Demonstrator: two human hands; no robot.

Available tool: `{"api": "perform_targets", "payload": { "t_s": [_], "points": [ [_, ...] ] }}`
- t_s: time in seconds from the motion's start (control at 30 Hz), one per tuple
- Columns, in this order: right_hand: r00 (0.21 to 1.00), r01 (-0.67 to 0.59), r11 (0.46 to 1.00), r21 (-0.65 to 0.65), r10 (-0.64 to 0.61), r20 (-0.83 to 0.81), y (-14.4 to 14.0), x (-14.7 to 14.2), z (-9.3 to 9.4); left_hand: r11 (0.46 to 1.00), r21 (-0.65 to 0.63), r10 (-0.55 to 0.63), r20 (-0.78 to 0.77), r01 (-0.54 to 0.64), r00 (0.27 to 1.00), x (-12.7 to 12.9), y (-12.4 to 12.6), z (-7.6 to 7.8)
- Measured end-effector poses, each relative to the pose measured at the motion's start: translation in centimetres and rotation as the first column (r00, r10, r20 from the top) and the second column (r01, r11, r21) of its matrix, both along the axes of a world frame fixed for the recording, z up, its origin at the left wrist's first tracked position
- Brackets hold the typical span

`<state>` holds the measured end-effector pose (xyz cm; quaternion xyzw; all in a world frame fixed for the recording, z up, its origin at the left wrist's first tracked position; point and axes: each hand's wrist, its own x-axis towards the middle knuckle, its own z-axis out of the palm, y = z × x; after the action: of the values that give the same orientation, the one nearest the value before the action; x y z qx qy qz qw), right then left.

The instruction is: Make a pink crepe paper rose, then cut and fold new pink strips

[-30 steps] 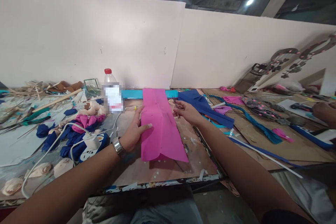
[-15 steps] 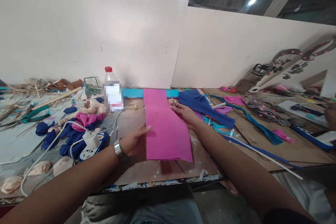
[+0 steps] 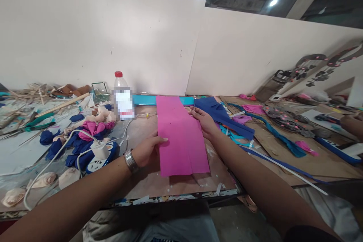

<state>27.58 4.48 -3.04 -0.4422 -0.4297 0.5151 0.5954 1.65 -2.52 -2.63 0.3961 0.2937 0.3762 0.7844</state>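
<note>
A long bright-pink sheet, paper or thin cloth, lies in more than one layer in front of me. Its lower end is held up off the work surface. My left hand, with a metal watch band at the wrist, grips the left edge, thumb on top and fingers underneath. At the upper right edge my right hand pinches a layer between thumb and fingers. Just beyond those fingertips sits a small round pale object, partly covered. Folded dark-blue material lies to the right of the sheet.
To my left are a power strip with a white cable, blue and pink fabric pieces, green-handled pliers and cream rolled flowers. A red-capped bottle stands behind. A thin white stick lies right. Another person's hand shows far right.
My right hand has drawn the upper right part of the pink layer outward, so the sheet looks wider there. My left thumb lies further over the left edge.
</note>
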Motion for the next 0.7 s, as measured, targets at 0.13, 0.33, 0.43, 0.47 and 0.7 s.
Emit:
{"api": "perform_targets", "payload": {
  "t_s": [0.13, 0.33, 0.43, 0.47, 0.7],
  "points": [
    [0.999, -0.051, 0.999, 0.009, 0.05, 0.006, -0.1, -0.4, 0.1, 0.998, 0.019, 0.066, 0.01, -0.066, 0.998, 0.0, 0.4, -0.1],
    [0.999, -0.037, 0.997, 0.063, 0.037, 0.003, -0.1, -0.7, 0.1, 0.952, 0.205, 0.246, -0.081, -0.226, 0.966, -0.3, 1.6, -1.0],
    [1.0, -0.009, 0.994, 0.109, 0.01, -0.012, 0.1, -0.4, 0.3, 0.918, 0.309, 0.296, -0.113, -0.25, 0.948, -0.4, 2.0, -1.1],
    [1.0, -0.006, 0.993, 0.119, 0.008, -0.017, 0.1, -0.3, 0.4, 0.904, 0.343, 0.313, -0.128, -0.254, 0.941, -0.5, 2.1, -1.1],
    [1.0, -0.029, 0.989, 0.142, 0.029, 0.001, -0.4, -0.5, 1.0, 0.888, 0.384, 0.293, -0.053, -0.251, 0.955, -1.2, 2.5, -0.9]
  ]
}}
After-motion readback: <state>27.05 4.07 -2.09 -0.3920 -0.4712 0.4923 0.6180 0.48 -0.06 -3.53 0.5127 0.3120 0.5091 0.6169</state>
